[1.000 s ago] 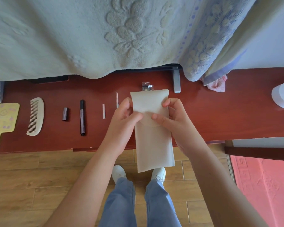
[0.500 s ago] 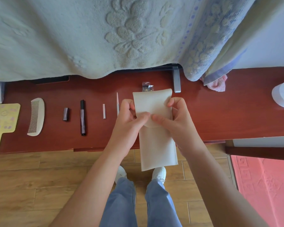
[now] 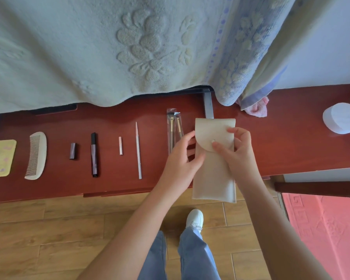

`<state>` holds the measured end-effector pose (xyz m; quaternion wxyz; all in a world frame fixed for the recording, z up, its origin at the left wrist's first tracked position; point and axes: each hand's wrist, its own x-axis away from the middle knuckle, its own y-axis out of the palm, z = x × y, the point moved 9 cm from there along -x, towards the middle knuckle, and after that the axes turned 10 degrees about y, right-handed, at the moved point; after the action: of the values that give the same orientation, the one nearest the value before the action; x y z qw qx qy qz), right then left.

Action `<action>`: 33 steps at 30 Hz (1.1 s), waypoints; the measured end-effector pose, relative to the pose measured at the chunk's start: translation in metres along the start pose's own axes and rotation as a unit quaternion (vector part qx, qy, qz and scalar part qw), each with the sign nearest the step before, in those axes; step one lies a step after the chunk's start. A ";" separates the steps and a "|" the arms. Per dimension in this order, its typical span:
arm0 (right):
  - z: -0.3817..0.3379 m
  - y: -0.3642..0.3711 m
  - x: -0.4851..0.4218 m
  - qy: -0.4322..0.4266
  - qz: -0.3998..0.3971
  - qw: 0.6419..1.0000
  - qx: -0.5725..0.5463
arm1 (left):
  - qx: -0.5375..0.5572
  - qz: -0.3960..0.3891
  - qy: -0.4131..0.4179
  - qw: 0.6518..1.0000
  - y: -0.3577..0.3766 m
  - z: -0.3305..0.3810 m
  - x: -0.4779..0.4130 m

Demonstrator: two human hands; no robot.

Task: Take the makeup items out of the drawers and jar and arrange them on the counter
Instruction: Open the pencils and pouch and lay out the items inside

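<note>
closed beige pouch (image 3: 214, 174) overhangs the red counter (image 3: 291, 142) edge.

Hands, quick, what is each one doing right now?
Left hand: holding the beige pouch by its left edge.
Right hand: holding the same pouch at its right side, thumb on the flap.

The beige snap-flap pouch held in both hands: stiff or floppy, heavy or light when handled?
The beige fabric pouch probably holds its shape: its lower half juts past the edge of the red-brown wooden counter without drooping. Likely light: the left hand and right hand hold it with fingers alone.
</note>
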<state>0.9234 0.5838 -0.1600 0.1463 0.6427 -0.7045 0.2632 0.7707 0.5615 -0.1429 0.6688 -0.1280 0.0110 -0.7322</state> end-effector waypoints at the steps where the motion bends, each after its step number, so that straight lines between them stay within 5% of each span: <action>1: -0.001 -0.003 -0.004 -0.009 0.008 1.000 0.029 | -0.011 -0.001 0.002 1.000 0.005 -0.002 -0.004; 7: -0.022 -0.002 -0.023 -0.096 0.049 0.970 0.218 | -0.070 0.017 0.012 0.997 0.015 -0.010 -0.018; 13: -0.025 -0.008 -0.013 -0.144 0.083 0.951 0.260 | -0.179 0.037 0.074 0.980 0.010 0.009 -0.016; 16: -0.025 -0.030 0.006 -0.161 0.129 0.937 0.283 | -0.261 0.057 0.149 0.952 0.007 0.041 -0.004; 23: -0.019 -0.083 0.067 -0.100 0.223 0.881 0.405 | -0.492 -0.064 0.233 0.836 0.050 0.084 0.011; 33: -0.021 -0.116 0.144 -0.049 0.296 0.847 0.439 | -0.547 -0.216 0.324 0.741 0.107 0.121 0.033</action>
<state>1.0161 0.4719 -0.0434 -0.2706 0.4128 -0.6785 0.5440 0.8970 0.5367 -0.0406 0.2640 -0.2263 0.5976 -0.7224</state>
